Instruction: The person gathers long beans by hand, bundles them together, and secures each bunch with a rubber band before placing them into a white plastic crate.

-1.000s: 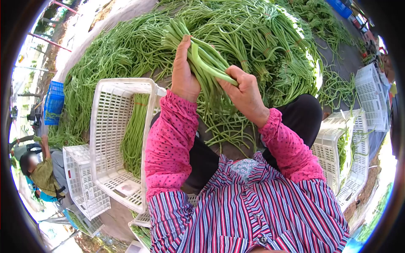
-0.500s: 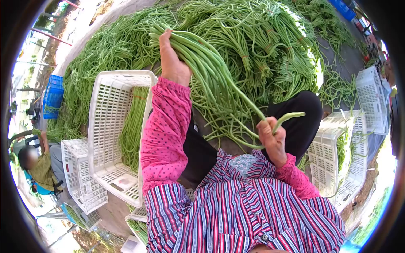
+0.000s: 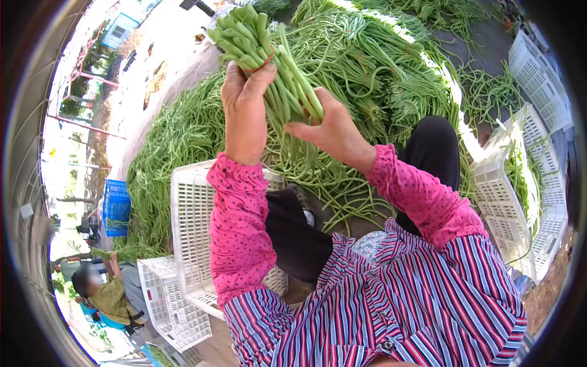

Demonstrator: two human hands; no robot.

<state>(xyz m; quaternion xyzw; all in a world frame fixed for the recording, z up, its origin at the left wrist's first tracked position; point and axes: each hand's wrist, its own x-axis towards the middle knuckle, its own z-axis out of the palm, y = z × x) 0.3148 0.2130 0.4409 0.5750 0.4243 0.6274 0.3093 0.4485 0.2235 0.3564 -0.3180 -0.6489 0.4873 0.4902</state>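
Note:
A bundle of green long beans [image 3: 241, 40] is held up in front of me, its cut ends pointing up and away. My left hand [image 3: 246, 113] is closed around it just below those ends. A red band [image 3: 269, 59] circles the bundle by my left thumb. On the bundle's right side, my right hand [image 3: 339, 131] grips several of the beans, thumb in front and fingers partly hidden behind. The lower part of the bundle hangs over the big pile of long beans [image 3: 373, 73].
White plastic crates stand at my left [image 3: 189, 238] and right [image 3: 501, 208], the right one with beans inside. Another white crate [image 3: 162, 306] and a blue crate [image 3: 115, 208] are farther left. A seated person [image 3: 113, 296] handles beans there.
My right hand has moved up from near my knee to the bundle. The bundle's ends now tilt upward, and a red band shows around it. The view has shifted left.

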